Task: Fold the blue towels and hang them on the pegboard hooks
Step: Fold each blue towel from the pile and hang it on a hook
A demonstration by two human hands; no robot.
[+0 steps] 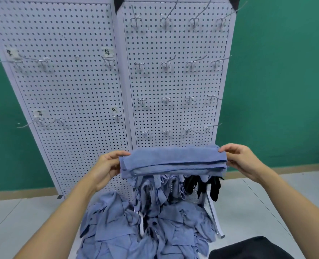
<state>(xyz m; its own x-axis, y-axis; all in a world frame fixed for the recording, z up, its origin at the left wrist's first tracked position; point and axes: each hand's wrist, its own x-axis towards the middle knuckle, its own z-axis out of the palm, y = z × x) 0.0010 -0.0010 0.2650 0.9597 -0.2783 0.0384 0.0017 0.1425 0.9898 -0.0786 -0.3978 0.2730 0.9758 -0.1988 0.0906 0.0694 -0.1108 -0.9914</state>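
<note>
A folded blue towel point(173, 161) is held level in the air in front of the white pegboard point(175, 81). My left hand point(106, 165) grips its left end and my right hand point(242, 159) pinches its right end. Several folded blue towels point(160, 191) hang from low hooks just under the held one. A heap of loose blue towels point(141, 227) lies on the floor below. Rows of bare metal hooks point(166, 65) stick out of the right panel above my hands.
Black cloths point(209, 186) hang at the lower right of the board. The left panel point(65, 86) carries a few hooks and paper labels. A green wall stands behind, a pale tiled floor point(267, 199) below, and a dark cloth point(252, 247) lies at the bottom right.
</note>
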